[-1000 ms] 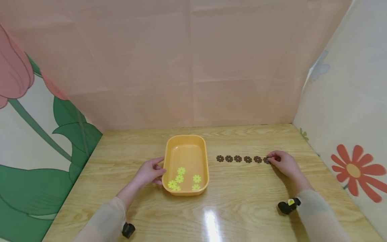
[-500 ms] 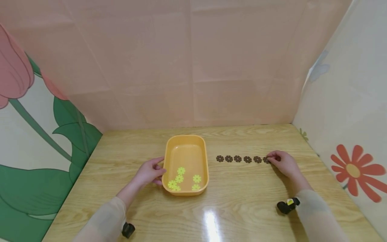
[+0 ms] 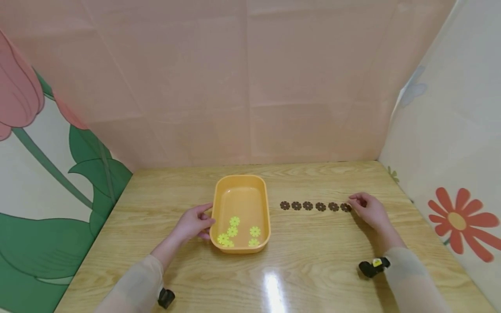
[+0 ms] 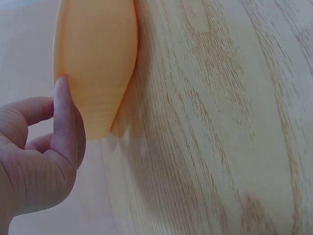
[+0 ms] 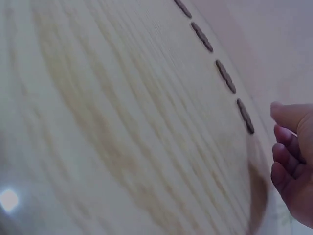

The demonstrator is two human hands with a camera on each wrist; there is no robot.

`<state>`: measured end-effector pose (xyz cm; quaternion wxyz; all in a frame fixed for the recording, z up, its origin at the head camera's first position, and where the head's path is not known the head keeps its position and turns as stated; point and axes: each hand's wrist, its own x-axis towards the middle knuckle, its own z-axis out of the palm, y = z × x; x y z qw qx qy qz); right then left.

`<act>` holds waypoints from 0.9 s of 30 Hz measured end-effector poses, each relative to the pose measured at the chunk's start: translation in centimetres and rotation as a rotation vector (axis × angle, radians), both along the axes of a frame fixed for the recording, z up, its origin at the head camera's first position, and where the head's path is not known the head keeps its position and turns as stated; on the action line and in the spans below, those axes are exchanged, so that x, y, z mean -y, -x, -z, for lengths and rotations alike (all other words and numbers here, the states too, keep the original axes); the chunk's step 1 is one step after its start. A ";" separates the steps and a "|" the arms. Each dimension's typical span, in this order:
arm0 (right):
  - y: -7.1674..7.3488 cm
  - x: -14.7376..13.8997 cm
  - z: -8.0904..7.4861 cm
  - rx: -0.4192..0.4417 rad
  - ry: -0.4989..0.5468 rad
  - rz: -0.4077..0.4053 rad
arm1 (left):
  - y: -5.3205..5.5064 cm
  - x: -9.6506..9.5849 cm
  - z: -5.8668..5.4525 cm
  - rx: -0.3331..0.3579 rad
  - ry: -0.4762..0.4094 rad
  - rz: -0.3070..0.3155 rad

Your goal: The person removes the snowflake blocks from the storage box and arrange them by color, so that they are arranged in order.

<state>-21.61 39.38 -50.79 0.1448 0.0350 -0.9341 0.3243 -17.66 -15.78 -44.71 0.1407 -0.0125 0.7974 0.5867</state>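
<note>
An orange plastic tub (image 3: 240,204) stands on the table with several yellow flower-shaped discs (image 3: 232,231) in its near part. My left hand (image 3: 194,222) holds the tub's left side, its thumb at the rim; in the left wrist view, a fingertip of the left hand (image 4: 44,147) meets the outer wall. Right of the tub, several brown flower-shaped discs (image 3: 320,207) lie flat in a spaced row. Just off the rightmost brown disc (image 3: 345,207), my right hand (image 3: 369,211) hovers with loosely bent fingers and nothing in them. The right wrist view shows a gap between that hand (image 5: 296,161) and the row.
The wood-grain table (image 3: 313,265) extends in front of the tub and the row. A pink sheet (image 3: 250,87) rises behind it. Printed flower panels stand left and right, one bearing a red flower (image 3: 457,221). A black wrist camera (image 3: 373,267) is on the right forearm.
My right hand has let go of the rightmost brown disc and drawn slightly right, so the whole disc shows. My left hand and the tub have stayed put.
</note>
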 end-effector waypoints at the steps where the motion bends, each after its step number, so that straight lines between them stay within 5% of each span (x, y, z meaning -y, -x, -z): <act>1: 0.0 0.2 -0.1 -0.013 0.003 -0.002 | 0.0 0.0 0.0 -0.001 0.001 0.001; 6: -0.2 2.4 -1.5 -0.038 0.021 -0.059 | 0.0 0.0 -0.1 0.002 0.000 -0.002; 27: 1.1 16.1 -4.4 -0.104 0.069 -0.547 | -0.1 0.0 -0.1 0.006 -0.012 0.003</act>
